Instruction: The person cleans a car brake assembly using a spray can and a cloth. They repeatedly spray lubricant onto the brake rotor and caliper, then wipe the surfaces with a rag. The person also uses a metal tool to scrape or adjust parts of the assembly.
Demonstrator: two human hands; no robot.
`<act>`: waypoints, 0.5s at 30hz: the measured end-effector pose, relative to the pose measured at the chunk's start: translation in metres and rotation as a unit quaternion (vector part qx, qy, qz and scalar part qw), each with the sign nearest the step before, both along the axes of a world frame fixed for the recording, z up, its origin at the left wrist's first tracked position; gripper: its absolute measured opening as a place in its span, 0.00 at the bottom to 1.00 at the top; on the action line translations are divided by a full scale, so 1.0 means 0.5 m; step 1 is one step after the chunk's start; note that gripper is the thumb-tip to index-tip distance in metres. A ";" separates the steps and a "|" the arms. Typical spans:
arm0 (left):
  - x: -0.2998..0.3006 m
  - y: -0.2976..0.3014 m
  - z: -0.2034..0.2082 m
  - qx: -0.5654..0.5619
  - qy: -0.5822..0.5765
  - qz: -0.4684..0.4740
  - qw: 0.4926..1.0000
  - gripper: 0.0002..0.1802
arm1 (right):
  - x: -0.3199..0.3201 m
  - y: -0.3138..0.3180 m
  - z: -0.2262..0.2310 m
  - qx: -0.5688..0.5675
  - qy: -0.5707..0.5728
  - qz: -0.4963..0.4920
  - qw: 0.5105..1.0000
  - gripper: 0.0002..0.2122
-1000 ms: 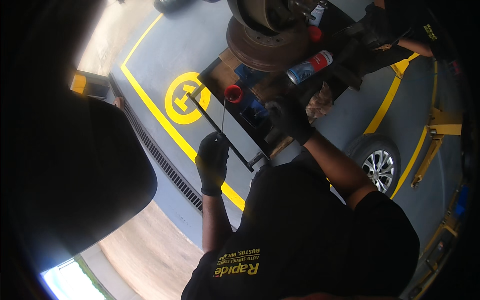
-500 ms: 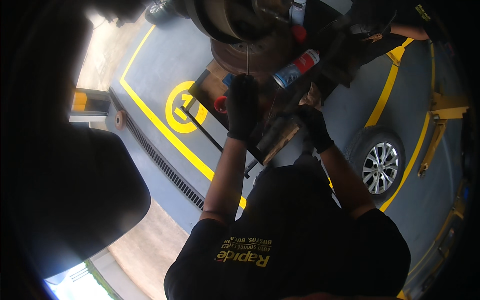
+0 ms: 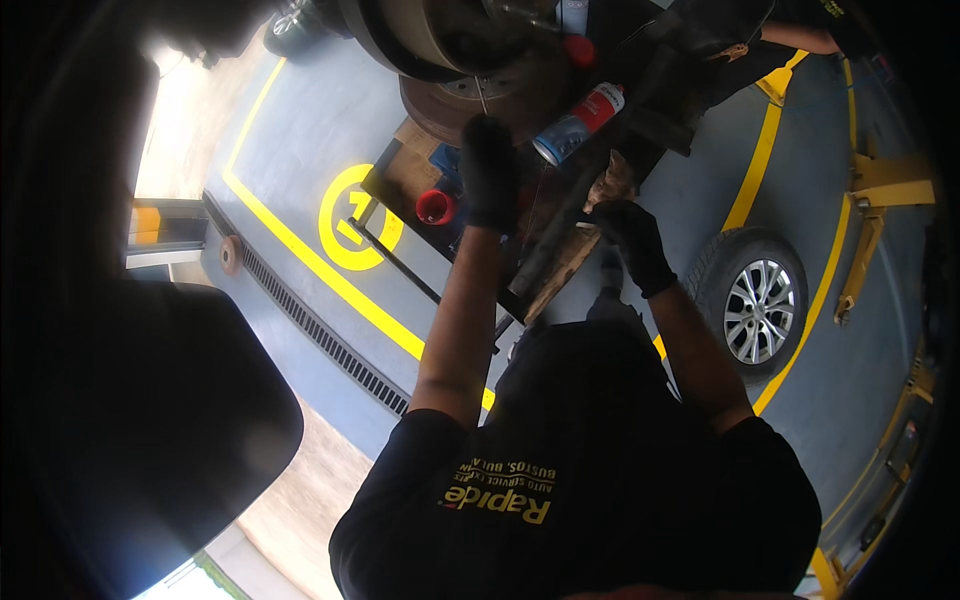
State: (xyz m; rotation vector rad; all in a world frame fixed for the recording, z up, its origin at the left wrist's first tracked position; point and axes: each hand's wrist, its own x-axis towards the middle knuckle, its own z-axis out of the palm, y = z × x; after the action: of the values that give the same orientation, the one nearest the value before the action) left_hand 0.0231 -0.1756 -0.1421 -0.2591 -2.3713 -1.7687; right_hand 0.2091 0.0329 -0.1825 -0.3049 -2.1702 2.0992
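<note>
My left hand (image 3: pixel 488 172), in a black glove, is closed round a tool with a thin metal shaft (image 3: pixel 482 95); its handle is hidden in the fist. The shaft's tip reaches a rusty brown disc (image 3: pixel 432 108) under a dark round housing. My right hand (image 3: pixel 632 240), also black-gloved, has its fingers drawn together beside a crumpled brownish piece (image 3: pixel 612 180). A small pale tip shows at those fingers, too little to name. Between and beyond my hands lies a blue, white and red spray can (image 3: pixel 580 125).
A dark cart (image 3: pixel 405 190) bears a red round cap (image 3: pixel 435 207) and a wooden strip (image 3: pixel 562 270). To the right, a wheel with a silver rim (image 3: pixel 760 310) lies on the floor by a yellow lift arm (image 3: pixel 885 185). Another person's arm (image 3: pixel 800 38) shows far right.
My left hand and the tool have shifted slightly relative to the disc, and the shaft leans more. My right hand has moved off the brownish piece a little. The whole view has shifted slightly.
</note>
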 end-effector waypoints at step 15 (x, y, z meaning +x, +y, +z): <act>-0.017 0.012 -0.031 -0.140 0.065 0.152 0.976 0.19 | -0.043 0.065 0.024 0.184 0.074 0.051 0.979 0.11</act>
State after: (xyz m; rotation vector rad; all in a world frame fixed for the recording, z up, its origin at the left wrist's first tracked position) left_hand 0.0148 -0.1695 -0.1574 -0.0397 -2.4079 -1.2459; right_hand 0.1878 0.0653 -0.1705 -0.0021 -2.4617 1.6516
